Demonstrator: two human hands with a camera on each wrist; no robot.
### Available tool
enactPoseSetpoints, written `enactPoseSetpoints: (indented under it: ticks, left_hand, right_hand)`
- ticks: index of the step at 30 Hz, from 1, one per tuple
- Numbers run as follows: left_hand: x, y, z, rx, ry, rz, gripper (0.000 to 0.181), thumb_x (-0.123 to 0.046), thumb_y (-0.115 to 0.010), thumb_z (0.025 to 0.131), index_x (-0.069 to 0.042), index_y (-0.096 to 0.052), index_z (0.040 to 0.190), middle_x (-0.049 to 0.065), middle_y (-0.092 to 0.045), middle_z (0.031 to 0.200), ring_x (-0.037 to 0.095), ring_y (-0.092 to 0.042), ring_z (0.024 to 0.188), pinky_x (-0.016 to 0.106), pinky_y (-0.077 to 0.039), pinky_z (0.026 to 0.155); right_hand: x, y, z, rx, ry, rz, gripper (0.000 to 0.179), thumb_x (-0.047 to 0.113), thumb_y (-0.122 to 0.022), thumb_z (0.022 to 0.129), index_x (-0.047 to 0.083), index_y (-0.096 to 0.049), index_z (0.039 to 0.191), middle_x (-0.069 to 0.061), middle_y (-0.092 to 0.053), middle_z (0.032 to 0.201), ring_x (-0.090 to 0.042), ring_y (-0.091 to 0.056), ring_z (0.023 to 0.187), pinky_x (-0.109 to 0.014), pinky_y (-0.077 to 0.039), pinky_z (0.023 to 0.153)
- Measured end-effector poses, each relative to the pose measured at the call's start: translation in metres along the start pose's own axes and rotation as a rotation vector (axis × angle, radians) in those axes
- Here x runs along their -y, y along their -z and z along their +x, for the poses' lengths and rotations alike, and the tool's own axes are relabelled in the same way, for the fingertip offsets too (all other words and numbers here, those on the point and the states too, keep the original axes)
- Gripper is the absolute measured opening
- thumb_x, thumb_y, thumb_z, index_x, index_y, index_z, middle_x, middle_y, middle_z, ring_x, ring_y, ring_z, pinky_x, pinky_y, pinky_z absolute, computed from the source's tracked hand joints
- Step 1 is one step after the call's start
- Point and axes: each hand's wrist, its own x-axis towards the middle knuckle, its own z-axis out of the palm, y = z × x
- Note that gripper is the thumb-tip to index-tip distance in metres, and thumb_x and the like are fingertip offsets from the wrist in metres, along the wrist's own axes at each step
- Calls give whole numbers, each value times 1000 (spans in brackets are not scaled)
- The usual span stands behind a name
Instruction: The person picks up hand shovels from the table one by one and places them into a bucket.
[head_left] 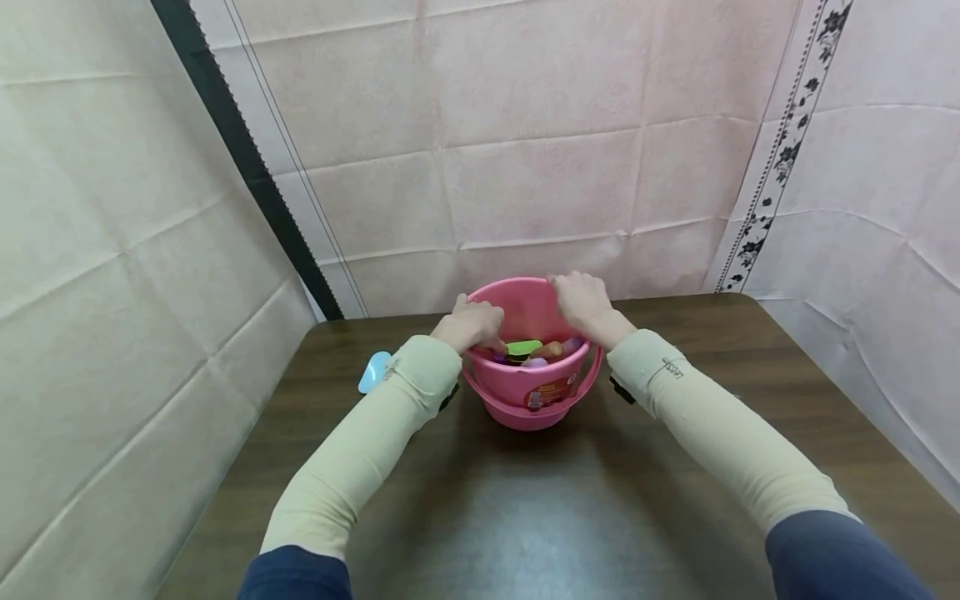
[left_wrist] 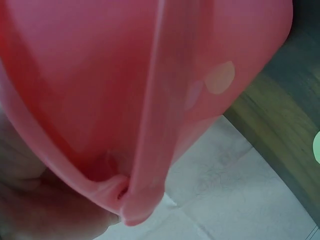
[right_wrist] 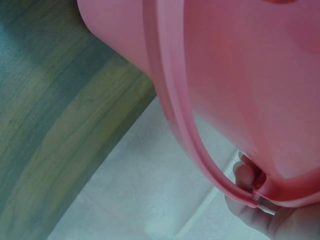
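A pink bucket [head_left: 517, 382] stands toward the far side of the table, with a dark red label on its front. My left hand [head_left: 474, 323] grips the rim on the left, its thumb side over the bucket's inside. On the opposite side, my right hand [head_left: 583, 304] holds the rim, and in the right wrist view its fingers [right_wrist: 245, 172] curl round the edge by the handle joint. The pink handle [right_wrist: 167, 95] hangs down across the front. Inside lie a bright green piece [head_left: 523, 347], a brown piece [head_left: 550, 350] and purple ones, partly hidden.
A light blue, scoop-like piece [head_left: 374, 372] lies on the brown wooden table [head_left: 517, 517], left of the bucket and close to my left forearm. White cloth [head_left: 540, 183] hangs behind the far edge and along both sides.
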Motion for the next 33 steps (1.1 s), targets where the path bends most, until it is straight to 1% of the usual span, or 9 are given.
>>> enactPoseSetpoints:
  ticks: [8,12,15,18,20,24,27,30,33]
  left_hand:
    - [-1,-4,-1,-36,6,14,29,-38,-70,85,-14,-64,99,3,-68,92,19,-60,97,43,-25,97]
    - [2,-6,-3,-78,-21,-19,30,-42,-71,84,-14,-64,91,3,-66,85,20,-58,92,43,-26,94]
    - [8,-7,-4,-159,-69,-80,32,-47,-69,84,-15,-65,81,0,-64,76,18,-56,84,44,-29,93]
    - [19,-6,-8,-290,-113,-136,34,-50,-65,87,-17,-66,76,-2,-62,72,17,-54,80,44,-33,89]
    - [28,-5,-10,-384,-120,-190,33,-49,-62,89,-17,-67,79,-2,-63,75,18,-54,80,44,-35,86]
    - [49,-6,-19,-539,-64,-260,34,-44,-54,95,-13,-68,89,3,-64,84,22,-58,85,44,-41,80]
    - [65,-12,-27,-601,14,-290,33,-39,-50,98,-11,-67,92,6,-65,87,25,-61,85,45,-46,76]
    - [78,-25,-36,-576,100,-309,31,-35,-47,99,-9,-63,92,8,-63,84,26,-62,79,43,-49,67]
    - [89,-45,-42,-491,182,-307,31,-35,-46,99,-7,-59,93,11,-63,81,29,-64,76,44,-49,61]
  right_hand:
    - [0,3,1,-9,0,-5,25,4,-53,88,10,-67,109,-17,-69,93,-38,-67,86,-52,-53,67]
    - [0,3,0,-5,4,-13,24,4,-54,89,9,-66,109,-17,-69,94,-38,-66,86,-53,-53,67]
    - [0,3,-1,0,10,-16,24,4,-53,89,8,-66,109,-18,-69,94,-39,-66,86,-53,-53,66]
    - [-1,3,-1,1,15,-17,24,4,-53,90,8,-66,109,-18,-69,93,-39,-66,85,-52,-53,66]
    - [-1,3,-1,1,13,-17,25,4,-53,90,9,-66,110,-17,-69,94,-38,-67,86,-52,-53,66]
    - [-1,3,-1,3,6,-16,28,4,-53,89,10,-66,113,-16,-70,95,-37,-67,86,-51,-53,67]
    - [-1,4,-1,2,10,-16,28,3,-52,90,9,-66,113,-17,-70,94,-37,-67,86,-52,-53,67]
    - [0,3,-1,2,10,-12,27,3,-50,92,8,-66,112,-17,-69,94,-38,-66,86,-52,-53,68]
    - [0,2,-1,7,7,-6,28,4,-49,92,9,-66,113,-17,-69,95,-38,-66,88,-52,-53,69]
